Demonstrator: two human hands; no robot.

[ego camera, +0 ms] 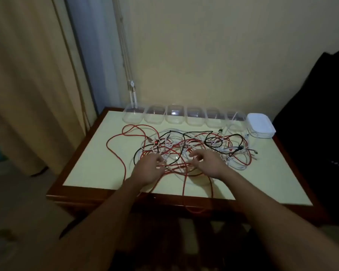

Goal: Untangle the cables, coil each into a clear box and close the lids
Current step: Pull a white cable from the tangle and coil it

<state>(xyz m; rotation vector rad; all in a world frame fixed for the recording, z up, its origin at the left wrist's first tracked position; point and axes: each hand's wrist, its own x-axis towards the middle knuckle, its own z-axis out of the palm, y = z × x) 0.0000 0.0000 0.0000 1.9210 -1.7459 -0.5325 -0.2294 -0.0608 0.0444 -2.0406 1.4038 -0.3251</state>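
Note:
A tangle of red, white and black cables point(184, 145) spreads over the middle of the pale tabletop point(90, 165). My left hand point(148, 169) lies at the tangle's near edge, its curled fingers pinching a red cable point(176, 165). My right hand point(209, 163) hovers just to the right over the same strands, fingers bent and spread, the thumb close to the red cable. A red loop point(192, 210) hangs over the table's front edge. Several clear boxes point(174, 116) stand open in a row at the back. A stack of white lids point(259, 128) sits at the back right.
The table has a dark wooden rim point(70, 196) and stands against a cream wall. A beige curtain point(27, 85) hangs at the left. A dark bulky object point(321, 124) stands right of the table. Blind cords point(132, 90) dangle behind the leftmost box.

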